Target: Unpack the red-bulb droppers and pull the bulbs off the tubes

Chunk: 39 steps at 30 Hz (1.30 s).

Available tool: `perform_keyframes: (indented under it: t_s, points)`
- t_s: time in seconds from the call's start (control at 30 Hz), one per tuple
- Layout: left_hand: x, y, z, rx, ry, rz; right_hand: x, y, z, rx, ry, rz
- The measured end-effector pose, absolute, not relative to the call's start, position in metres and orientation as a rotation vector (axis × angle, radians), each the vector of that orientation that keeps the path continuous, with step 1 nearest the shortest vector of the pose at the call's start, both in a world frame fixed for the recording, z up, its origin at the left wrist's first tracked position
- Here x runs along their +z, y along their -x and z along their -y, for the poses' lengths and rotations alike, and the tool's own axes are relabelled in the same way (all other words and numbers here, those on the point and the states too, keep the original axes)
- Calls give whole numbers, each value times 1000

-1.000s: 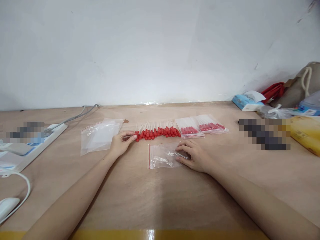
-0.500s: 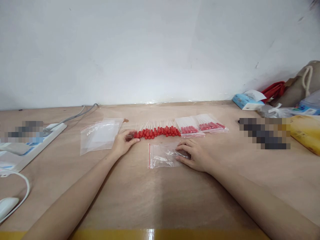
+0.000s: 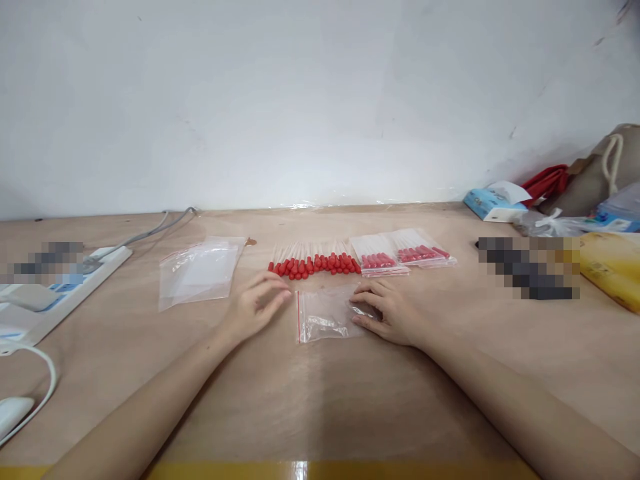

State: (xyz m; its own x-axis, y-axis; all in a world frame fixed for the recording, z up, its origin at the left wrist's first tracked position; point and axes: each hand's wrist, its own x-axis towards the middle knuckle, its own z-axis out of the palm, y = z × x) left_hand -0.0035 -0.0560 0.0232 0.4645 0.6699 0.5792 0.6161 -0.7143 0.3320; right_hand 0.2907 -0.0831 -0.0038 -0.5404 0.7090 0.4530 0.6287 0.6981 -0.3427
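Just left of the clear zip bag [image 3: 323, 319], my left hand [image 3: 257, 307] hovers with thumb and fingers apart and nothing between them. My right hand [image 3: 393, 312] is curled over the bag's right end, holding the crumpled plastic between fingers and thumb. This bag lies flat, its red-lined edge facing left. Behind both hands runs a row of thin pale sticks with red tips [image 3: 300, 267], tips toward me. To the right of the row, filled zip bags [image 3: 380, 260] of red-tipped sticks overlap another filled bag pile [image 3: 425, 250].
Flat clear bags [image 3: 200, 273] lie to the left. A white power strip [image 3: 107, 267] with cables sits at the far left, with a white mouse-like object [image 3: 14, 415] nearer. On the right are a blue tissue pack [image 3: 493, 203], a blurred dark object and a yellow package [image 3: 613, 267].
My left hand has come away from the left end of the stick row, toward me and slightly right. The bag's left end has shifted slightly toward me. My right hand stays put.
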Motion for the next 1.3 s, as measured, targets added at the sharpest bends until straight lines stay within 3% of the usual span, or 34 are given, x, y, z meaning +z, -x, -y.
perform_keyframes:
  t_s: [0.2, 0.33, 0.43, 0.63, 0.83, 0.93, 1.07, 1.17, 1.3]
  points:
    - [23, -22, 81, 289, -2812, -875, -1, -294, 85, 170, 1042, 2420]
    - [23, -16, 78, 58, -2765, -844, 0, -296, 85, 162, 1092, 2474]
    - [22, -14, 76, 167, -2625, -905, 0, -297, 85, 154, 1101, 2477]
    - [13, -25, 66, 718, -2126, -1237, -1, -297, 85, 161, 1053, 2493]
    - [32, -19, 67, 285, -1899, -1092, -5, -300, 80, -67, 1101, 2225]
    - [47, -10, 68, 249, -1912, -1085, -9, -308, 71, -225, 1238, 2039]
    - [65, 20, 60, 620, -1910, -1257, -14, -323, 59, -288, 1359, 2007]
    - [69, 62, 50, 1009, -1782, -1661, -14, -331, 53, -265, 1406, 2073]
    - [54, 118, 35, 1059, -1714, -2041, -10, -335, 47, -302, 1409, 2150]
